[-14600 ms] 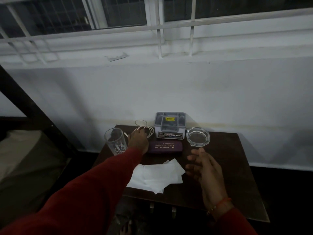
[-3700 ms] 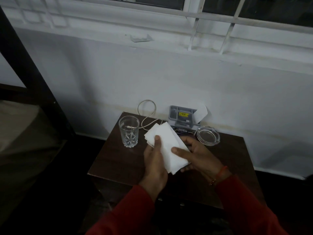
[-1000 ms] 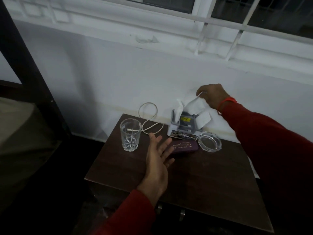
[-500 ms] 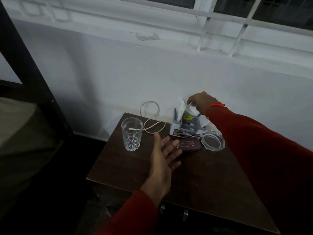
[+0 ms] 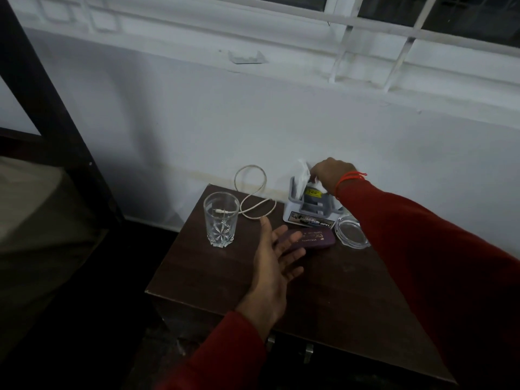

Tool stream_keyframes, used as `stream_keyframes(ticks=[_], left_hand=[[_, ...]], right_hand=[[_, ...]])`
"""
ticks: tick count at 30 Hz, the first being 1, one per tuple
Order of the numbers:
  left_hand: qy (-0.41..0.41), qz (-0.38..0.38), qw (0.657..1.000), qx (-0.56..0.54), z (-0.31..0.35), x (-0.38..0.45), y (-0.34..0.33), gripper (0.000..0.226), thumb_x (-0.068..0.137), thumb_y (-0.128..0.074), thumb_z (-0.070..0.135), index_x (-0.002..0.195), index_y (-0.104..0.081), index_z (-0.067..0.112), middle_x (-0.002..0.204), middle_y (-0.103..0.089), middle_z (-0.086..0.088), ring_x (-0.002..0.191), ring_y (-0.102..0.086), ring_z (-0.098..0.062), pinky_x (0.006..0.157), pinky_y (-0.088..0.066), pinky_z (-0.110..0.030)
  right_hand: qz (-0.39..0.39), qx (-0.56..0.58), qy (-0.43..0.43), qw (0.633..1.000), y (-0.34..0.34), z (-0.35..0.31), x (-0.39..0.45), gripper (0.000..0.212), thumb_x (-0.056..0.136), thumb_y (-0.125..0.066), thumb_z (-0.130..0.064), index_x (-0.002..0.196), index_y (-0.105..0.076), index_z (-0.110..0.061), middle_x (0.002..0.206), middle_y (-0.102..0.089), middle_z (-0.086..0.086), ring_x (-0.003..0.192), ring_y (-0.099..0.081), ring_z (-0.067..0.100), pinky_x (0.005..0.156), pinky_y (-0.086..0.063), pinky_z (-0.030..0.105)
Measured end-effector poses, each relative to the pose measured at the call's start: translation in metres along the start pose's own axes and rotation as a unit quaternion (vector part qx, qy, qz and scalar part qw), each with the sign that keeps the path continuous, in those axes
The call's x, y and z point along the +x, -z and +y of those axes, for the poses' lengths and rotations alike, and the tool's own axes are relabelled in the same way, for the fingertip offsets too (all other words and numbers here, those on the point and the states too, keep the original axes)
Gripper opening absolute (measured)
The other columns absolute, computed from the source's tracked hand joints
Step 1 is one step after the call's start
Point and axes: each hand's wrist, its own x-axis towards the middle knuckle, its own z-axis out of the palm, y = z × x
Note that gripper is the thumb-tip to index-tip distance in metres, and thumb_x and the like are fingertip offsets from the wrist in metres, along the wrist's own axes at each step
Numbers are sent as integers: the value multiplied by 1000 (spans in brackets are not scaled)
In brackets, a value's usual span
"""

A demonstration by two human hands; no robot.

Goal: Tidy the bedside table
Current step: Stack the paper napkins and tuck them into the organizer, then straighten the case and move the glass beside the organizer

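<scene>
On the dark wooden bedside table (image 5: 323,294) a grey desk organiser (image 5: 309,213) stands against the wall. White tissues (image 5: 302,175) stick up out of it, and my right hand (image 5: 330,174) is closed on them from above. My left hand (image 5: 277,263) hovers open over the table's middle, fingertips over the left end of a purple glasses case (image 5: 315,238). A clear drinking glass (image 5: 221,219) stands at the left. A white cable (image 5: 253,192) loops behind it, one end in the glass. A glass ashtray (image 5: 351,232) sits right of the case, partly hidden by my sleeve.
A white wall and a barred window rise right behind the table. A dark bed frame post (image 5: 50,114) and a mattress (image 5: 31,220) stand to the left. The floor around the table is dark.
My right hand has come down from above the organiser, pushing the tissues into it. My left hand stays open over the table, drifting slightly toward the purple case.
</scene>
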Motion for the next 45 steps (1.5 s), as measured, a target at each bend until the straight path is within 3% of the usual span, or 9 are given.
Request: stream_keyframes(ticks=[4, 10, 16, 18, 21, 25, 31, 39, 45], left_hand=[[-4, 3, 1000, 2, 2, 2, 2, 64, 88, -36, 79, 119, -65, 32, 105, -79, 8, 107, -70, -22, 80, -50, -38], [-10, 5, 1000, 3, 4, 1, 4, 64, 89, -36, 78, 118, -66, 31, 104, -80, 7, 107, -70, -22, 80, -50, -38], [-17, 13, 1000, 1, 3, -1, 3, 64, 89, -36, 77, 118, -66, 30, 104, -80, 6, 100, -70, -20, 77, -50, -37], [-18, 17, 1000, -2, 4, -1, 3, 64, 89, -36, 77, 118, -67, 29, 104, -80, 6, 100, -70, -20, 78, -49, -37], [-20, 24, 1000, -5, 4, -2, 3, 64, 89, -37, 77, 117, -68, 28, 104, -80, 5, 99, -69, -20, 79, -48, -38], [-21, 28, 999, -7, 2, -4, 1, 63, 90, -38, 75, 116, -69, 27, 104, -80, 3, 96, -70, -20, 78, -48, -38], [-18, 25, 1000, 0, 1, -9, 0, 61, 93, -37, 72, 119, -67, 27, 110, -78, 1, 102, -70, -22, 82, -49, -38], [-28, 47, 998, -2, 3, -6, 4, 56, 93, -39, 71, 115, -69, 28, 108, -78, 3, 98, -70, -20, 77, -49, -37], [-74, 90, 993, -20, 6, -2, 9, 46, 97, -44, 62, 109, -71, 28, 92, -80, 8, 83, -71, -14, 70, -50, -33]], right_hand=[[33, 14, -9, 999, -13, -1, 1, 38, 95, -47, -8, 128, -59, -23, 124, -59, 16, 113, -61, 39, 89, -50, 46], [149, 192, -58, 968, -17, 22, 4, 35, 88, -59, 4, 118, -59, -13, 114, -64, 16, 107, -60, 36, 80, -49, 42], [79, 313, -60, 945, -20, 22, -11, 54, 89, -62, 1, 139, -54, -16, 135, -59, 19, 125, -55, 36, 104, -45, 44], [191, 299, -54, 933, -25, 16, -31, 47, 92, -62, -7, 138, -56, -13, 139, -57, 15, 130, -50, 34, 109, -39, 44], [300, 160, -11, 940, -39, -1, -72, 30, 97, -53, -19, 125, -64, -13, 125, -62, 13, 114, -54, 34, 94, -43, 44], [250, 130, 147, 948, -76, -26, -117, 28, 93, -57, -23, 114, -71, -13, 115, -69, 11, 103, -64, 33, 86, -52, 45], [66, 105, 69, 990, -108, -36, -122, 46, 96, -45, -48, 141, -49, -37, 150, -46, -2, 135, -44, 26, 105, -33, 42], [95, 130, 2, 987, -116, -47, -119, 43, 92, -55, -46, 134, -57, -36, 135, -57, 1, 123, -52, 30, 102, -40, 44], [115, 162, -11, 980, -116, -51, -121, 43, 92, -60, -41, 134, -59, -31, 134, -57, 5, 123, -51, 32, 103, -38, 44]])
